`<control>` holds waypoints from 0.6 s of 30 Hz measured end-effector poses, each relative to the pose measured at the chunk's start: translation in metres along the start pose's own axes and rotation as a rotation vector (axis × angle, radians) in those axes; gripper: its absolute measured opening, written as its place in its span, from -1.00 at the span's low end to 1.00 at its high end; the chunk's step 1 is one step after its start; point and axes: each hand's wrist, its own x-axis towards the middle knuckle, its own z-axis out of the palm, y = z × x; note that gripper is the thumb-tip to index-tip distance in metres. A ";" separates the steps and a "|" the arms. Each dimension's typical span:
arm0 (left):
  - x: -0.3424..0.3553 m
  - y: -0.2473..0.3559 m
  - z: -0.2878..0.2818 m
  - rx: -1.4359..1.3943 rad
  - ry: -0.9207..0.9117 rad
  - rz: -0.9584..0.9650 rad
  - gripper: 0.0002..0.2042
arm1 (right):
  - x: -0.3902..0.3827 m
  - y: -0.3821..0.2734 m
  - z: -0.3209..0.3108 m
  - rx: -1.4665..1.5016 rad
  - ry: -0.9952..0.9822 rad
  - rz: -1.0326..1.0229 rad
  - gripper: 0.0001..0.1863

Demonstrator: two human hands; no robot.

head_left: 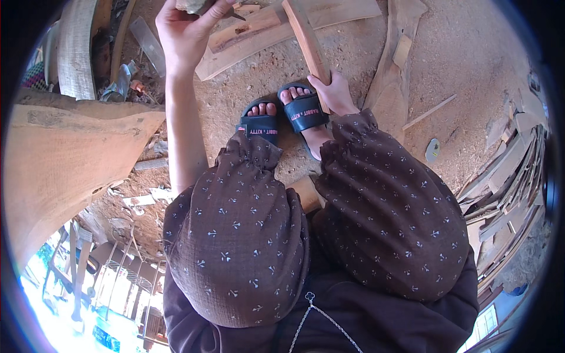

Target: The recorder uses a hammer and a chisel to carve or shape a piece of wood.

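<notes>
A wooden bar [307, 41] slants over the sawdust-strewn floor [229, 97], its lower end by the right sandal [305, 116]. The right hand [334, 94] is closed round it near that end, seemingly to leave its upper length free. Near the left end of a curved plank [347, 13], the left hand [187, 41] curls about a greyish lump [193, 6], too cropped to identify, probably for a firm hold.

wooden bar [307, 44] in right hand [335, 94] — near sandals [303, 113], board [253, 50] beyond them, slab [70, 153] at far left, stacked strips [500, 197] at far right
</notes>
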 end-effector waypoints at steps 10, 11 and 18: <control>-0.001 -0.023 -0.009 0.010 0.156 -0.090 -0.81 | -0.002 -0.007 -0.002 0.025 -0.035 0.038 -0.44; -0.001 -0.025 -0.013 0.011 0.156 -0.090 -0.81 | -0.003 -0.012 -0.002 0.016 -0.041 0.037 -0.45; 0.002 -0.031 -0.004 0.072 0.096 -0.174 -0.77 | -0.003 -0.011 -0.002 0.043 -0.046 0.013 -0.44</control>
